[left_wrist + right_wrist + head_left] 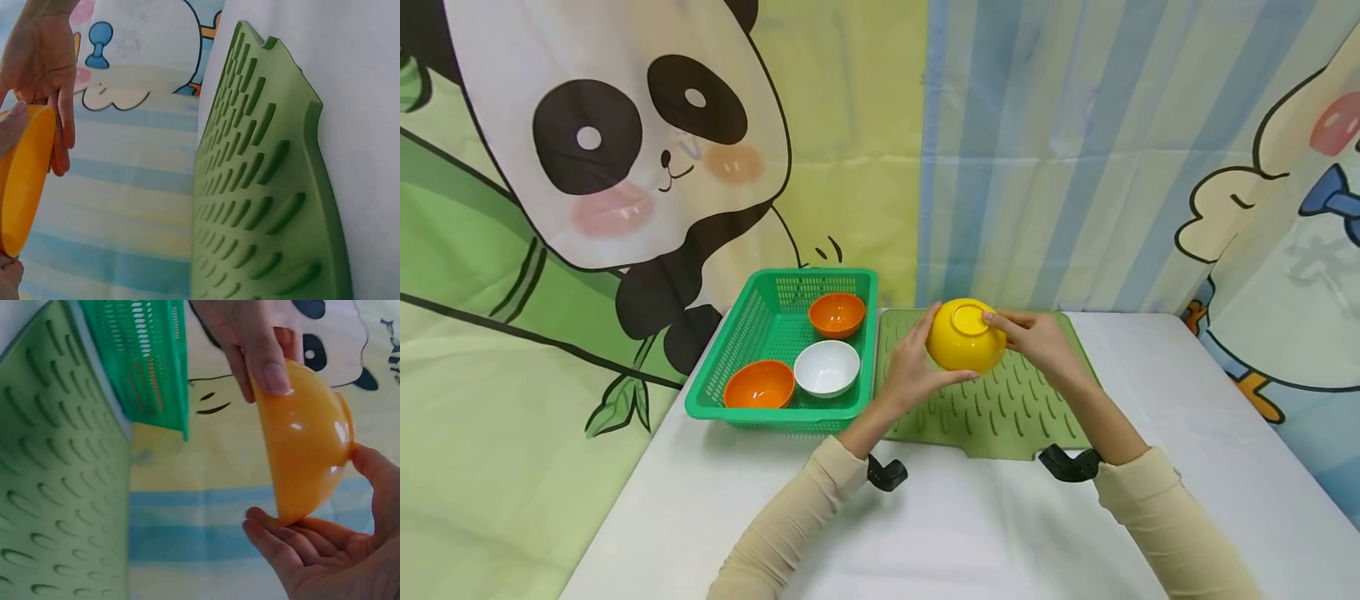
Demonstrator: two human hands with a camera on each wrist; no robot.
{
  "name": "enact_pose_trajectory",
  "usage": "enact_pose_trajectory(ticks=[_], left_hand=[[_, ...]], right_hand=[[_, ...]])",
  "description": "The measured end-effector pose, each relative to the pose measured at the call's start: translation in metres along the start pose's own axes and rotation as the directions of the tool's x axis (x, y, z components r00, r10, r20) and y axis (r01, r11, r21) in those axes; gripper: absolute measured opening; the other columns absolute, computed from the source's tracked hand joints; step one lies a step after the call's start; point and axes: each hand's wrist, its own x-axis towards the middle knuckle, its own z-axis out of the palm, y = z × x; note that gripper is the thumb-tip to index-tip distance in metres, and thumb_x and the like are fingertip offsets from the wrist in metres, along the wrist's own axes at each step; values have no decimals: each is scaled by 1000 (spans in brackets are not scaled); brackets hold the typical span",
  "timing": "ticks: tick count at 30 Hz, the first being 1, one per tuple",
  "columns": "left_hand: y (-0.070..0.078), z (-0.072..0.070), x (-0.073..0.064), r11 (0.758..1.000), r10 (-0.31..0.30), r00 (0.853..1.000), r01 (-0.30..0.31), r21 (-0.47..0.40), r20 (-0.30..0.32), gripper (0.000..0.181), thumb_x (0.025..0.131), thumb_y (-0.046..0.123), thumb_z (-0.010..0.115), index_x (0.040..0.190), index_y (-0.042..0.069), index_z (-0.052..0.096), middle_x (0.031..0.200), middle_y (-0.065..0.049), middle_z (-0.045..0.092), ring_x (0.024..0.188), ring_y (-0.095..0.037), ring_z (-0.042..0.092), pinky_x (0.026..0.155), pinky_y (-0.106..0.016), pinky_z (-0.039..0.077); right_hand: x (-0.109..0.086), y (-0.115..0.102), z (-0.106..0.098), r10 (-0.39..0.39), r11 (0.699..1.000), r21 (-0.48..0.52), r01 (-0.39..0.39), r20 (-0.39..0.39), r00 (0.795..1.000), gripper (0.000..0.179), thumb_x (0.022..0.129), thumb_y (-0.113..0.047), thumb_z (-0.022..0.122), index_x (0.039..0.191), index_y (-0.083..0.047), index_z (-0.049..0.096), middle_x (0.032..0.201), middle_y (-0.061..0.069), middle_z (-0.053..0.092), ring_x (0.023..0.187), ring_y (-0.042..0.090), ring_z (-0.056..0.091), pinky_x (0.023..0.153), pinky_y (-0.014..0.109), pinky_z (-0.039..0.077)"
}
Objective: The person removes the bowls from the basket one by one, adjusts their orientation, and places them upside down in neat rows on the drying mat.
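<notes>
Panda-print backdrop (850,125) behind; yellow bowl (966,346) between both hands (916,367) (1039,339), gripped from opposite sides.

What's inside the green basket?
Far end: an orange bowl. Near end: another orange bowl and a white bowl. The basket floor directly beneath them is covered.

A glossy, round yellow bowl (967,348) with 1 raised ring on its base is held upside down in the air over the green mat (992,404), base up, plain smooth sides, open rim facing downward.
</notes>
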Motion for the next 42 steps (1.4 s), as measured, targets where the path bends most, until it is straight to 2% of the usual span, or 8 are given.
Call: enact_pose_trajectory(ticks=[5, 10, 15, 18, 22, 28, 38, 42], left_hand=[[-19, 21, 6, 993, -121, 991, 120, -13, -64, 103, 61, 40, 85, 143, 11, 30, 136, -7, 45, 116, -22, 50, 92, -39, 44], [-47, 44, 12, 964, -266, 958, 261, -54, -111, 103, 59, 42, 85, 142, 16, 31, 135, -3, 46, 115, -21, 50, 91, -42, 43], [-77, 60, 11, 935, -344, 929, 326, -140, -133, 101, 59, 35, 87, 141, 16, 33, 134, -4, 45, 116, -22, 48, 92, -43, 42], [-94, 66, 8, 932, -350, 928, 331, -144, -131, 101, 58, 33, 88, 141, 14, 33, 134, -5, 45, 117, -24, 48, 92, -44, 42], [-112, 71, 9, 943, -325, 940, 313, -110, -109, 100, 59, 34, 87, 140, 10, 33, 133, -7, 46, 115, -26, 49, 91, -47, 42], [-131, 78, 10, 949, -315, 945, 311, -58, -82, 101, 57, 36, 88, 139, 7, 35, 130, -9, 49, 112, -27, 51, 89, -46, 44], [-144, 81, 5, 934, -358, 934, 358, 8, 0, 100, 63, 35, 85, 142, 9, 30, 133, -13, 46, 118, -29, 47, 95, -46, 40], [-143, 80, 7, 937, -349, 937, 349, 33, 3, 98, 64, 33, 85, 142, 10, 31, 133, -13, 47, 117, -30, 48, 94, -47, 40]], right_hand=[[31, 23, 6, 8, 1000, -26, -8, 4, 1000, 79, 82, -63, 52, 139, -9, 42, 139, 18, 40, 122, 35, 42, 100, 53, 31], [65, 47, 14, -7, 999, -39, 8, 32, 999, 77, 85, -63, 46, 142, -12, 38, 144, 16, 34, 131, 36, 30, 102, 59, 24], [89, 68, 28, -42, 999, -17, 42, 54, 998, 74, 89, -58, 46, 143, -9, 35, 145, 14, 32, 133, 33, 27, 104, 54, 23], [97, 77, 36, -50, 998, -21, 51, 59, 997, 71, 91, -55, 45, 143, -8, 34, 145, 15, 32, 132, 33, 28, 104, 53, 25], [108, 90, 41, -53, 998, -39, 55, 54, 997, 69, 92, -53, 44, 143, -8, 34, 145, 16, 32, 131, 34, 30, 103, 53, 27], [120, 108, 47, -51, 998, -42, 54, 75, 996, 67, 93, -52, 42, 144, -9, 32, 145, 17, 31, 131, 36, 29, 103, 52, 27], [129, 124, 60, -19, 995, -97, 27, 87, 996, 65, 97, -49, 35, 145, -7, 27, 145, 21, 29, 131, 40, 26, 103, 56, 23], [133, 127, 64, -9, 997, -81, 14, 64, 998, 65, 97, -50, 35, 145, -7, 27, 145, 20, 28, 131, 39, 25, 104, 55, 22]])
